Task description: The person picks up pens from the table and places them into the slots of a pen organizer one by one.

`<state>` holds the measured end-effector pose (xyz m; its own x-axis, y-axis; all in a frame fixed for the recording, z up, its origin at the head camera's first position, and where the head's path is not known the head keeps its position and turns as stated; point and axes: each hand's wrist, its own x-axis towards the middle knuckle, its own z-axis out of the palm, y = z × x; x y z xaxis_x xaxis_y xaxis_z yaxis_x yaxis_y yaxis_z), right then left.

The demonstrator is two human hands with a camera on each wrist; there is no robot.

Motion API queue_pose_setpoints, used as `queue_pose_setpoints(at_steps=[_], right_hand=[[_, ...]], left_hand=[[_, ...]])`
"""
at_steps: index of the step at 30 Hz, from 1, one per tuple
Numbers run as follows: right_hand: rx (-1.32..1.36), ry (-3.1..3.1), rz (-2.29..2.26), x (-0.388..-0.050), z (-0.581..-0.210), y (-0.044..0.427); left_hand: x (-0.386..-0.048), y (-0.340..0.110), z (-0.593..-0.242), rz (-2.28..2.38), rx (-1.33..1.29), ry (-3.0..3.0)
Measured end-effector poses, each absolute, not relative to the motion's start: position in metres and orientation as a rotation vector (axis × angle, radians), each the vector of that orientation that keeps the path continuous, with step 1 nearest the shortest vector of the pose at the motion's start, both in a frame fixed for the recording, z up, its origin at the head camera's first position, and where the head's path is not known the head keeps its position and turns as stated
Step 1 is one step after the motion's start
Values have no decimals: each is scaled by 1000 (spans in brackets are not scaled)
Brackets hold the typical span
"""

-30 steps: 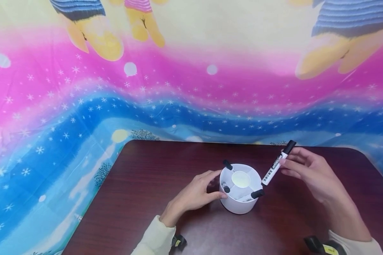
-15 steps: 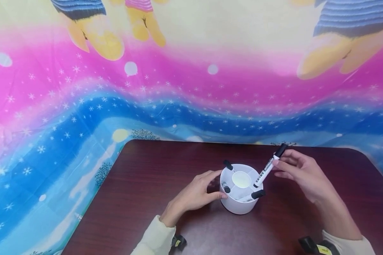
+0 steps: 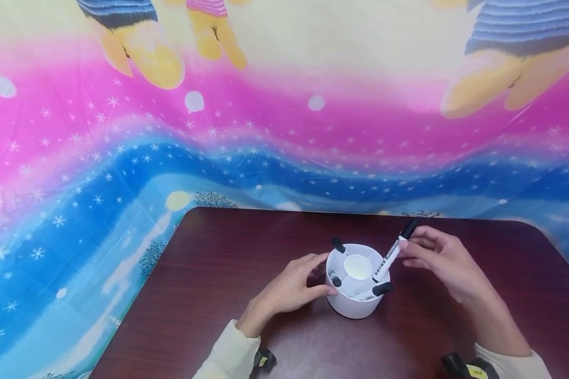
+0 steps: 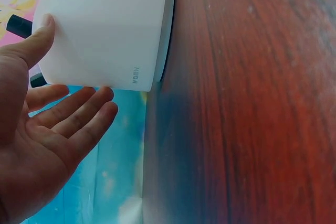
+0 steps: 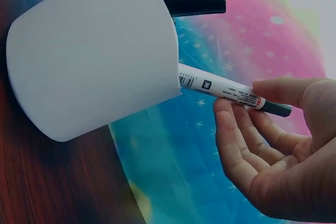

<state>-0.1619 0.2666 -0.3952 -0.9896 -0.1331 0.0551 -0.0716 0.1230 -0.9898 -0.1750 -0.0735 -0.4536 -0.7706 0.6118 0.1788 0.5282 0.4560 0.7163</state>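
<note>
A round white pen holder with inner dividers stands upright on the table. Several black-capped markers lean in it, one cap jutting over the near right rim. My left hand holds the holder's left side, thumb on the near wall and fingertips against the adjoining wall. Between thumb and fingers, my right hand pinches a white marker near its black cap. This marker tilts up to the right, and its lower end is inside the holder's right compartment; the right wrist view shows the wall hiding that end.
The dark reddish-brown wooden table has rounded far corners. Behind it hangs a colourful printed cloth. Black devices with yellow labels sit at both wrists.
My right hand has moved left and slightly down, carrying the marker from outside the rim into the holder's right compartment. My left hand and the holder have stayed in place.
</note>
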Motion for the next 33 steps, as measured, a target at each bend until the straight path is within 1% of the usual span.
queue_pose_setpoints(at_steps=[9,33], right_hand=[[-190,2436,-1860,-165,-398,262],[-201,2574,-1645,-162,-405,245]], left_hand=[[-176,-74,-453,1216,999,2595],[-175,-73,-453,1223,1000,2576]])
